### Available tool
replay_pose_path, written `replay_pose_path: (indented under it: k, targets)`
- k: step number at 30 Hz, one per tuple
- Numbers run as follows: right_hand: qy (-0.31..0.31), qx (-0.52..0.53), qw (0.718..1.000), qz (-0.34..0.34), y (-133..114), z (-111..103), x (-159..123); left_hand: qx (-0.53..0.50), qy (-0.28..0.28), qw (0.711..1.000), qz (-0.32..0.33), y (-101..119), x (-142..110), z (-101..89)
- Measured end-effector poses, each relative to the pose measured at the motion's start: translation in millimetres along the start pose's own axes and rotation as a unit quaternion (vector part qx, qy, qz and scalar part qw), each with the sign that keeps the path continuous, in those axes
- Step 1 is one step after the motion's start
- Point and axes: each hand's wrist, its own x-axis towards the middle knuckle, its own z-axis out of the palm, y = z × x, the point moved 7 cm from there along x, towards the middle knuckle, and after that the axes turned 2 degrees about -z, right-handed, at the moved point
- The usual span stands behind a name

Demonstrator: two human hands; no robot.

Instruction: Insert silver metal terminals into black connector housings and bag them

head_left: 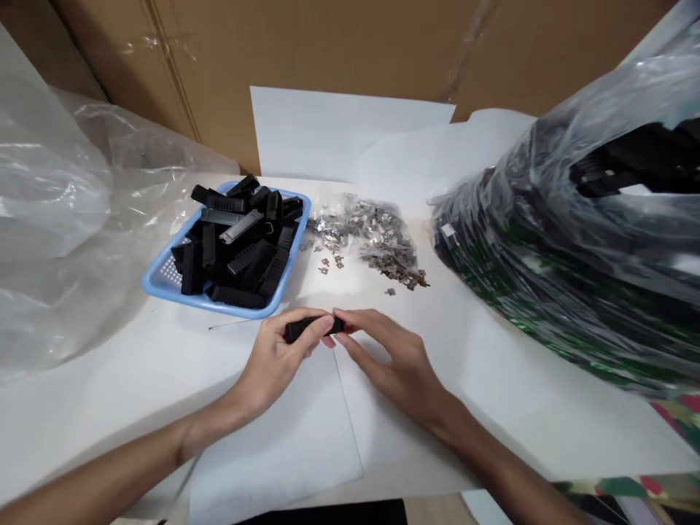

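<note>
My left hand (276, 359) grips a small black plastic bar (300, 327) just above the white paper-covered table (492, 379). My right hand (391, 357) meets it from the right, with its fingertips pinching the bar's right end. Whether a metal clip sits between those fingertips is hidden. Behind the hands lies a pile of small metal clips (372, 233), partly in clear plastic, with a few loose ones (328, 262) scattered nearer. A blue plastic basket (158, 281) at the back left holds several black plastic bars (240, 240).
A large clear bag full of dark parts (574, 240) fills the right side. Crumpled clear plastic sheeting (65, 219) covers the left. Cardboard boxes (328, 51) stand along the back. Loose white sheets (284, 437) lie under my hands.
</note>
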Motion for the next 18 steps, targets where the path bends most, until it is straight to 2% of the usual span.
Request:
replay_pose_path:
  k: [5, 8, 13, 16, 18]
  targets:
    - [-0.061, -0.115, 0.989, -0.067, -4.7, 14.4, -10.3, -0.064, -0.008, 0.993, -0.100, -15.9, -2.1, 2.5]
    - [-0.103, -0.150, 0.978, -0.101, -6.0, 13.9, -14.1, -0.070, -0.019, 0.987, -0.141, -17.5, -4.9, 3.6]
    - [-0.137, -0.101, 0.974, -0.150, -11.8, 3.4, -13.4, -0.080, -0.083, 0.972, -0.203, -13.7, -13.0, 4.9]
    - [-0.136, -0.050, 0.982, -0.125, -11.9, 4.1, -8.0, -0.080, -0.117, 0.966, -0.216, -12.9, -17.6, 5.6]
    - [-0.136, -0.029, 0.986, -0.093, -12.6, 3.8, -3.8, -0.085, -0.125, 0.970, -0.189, -9.1, -18.9, 6.6]
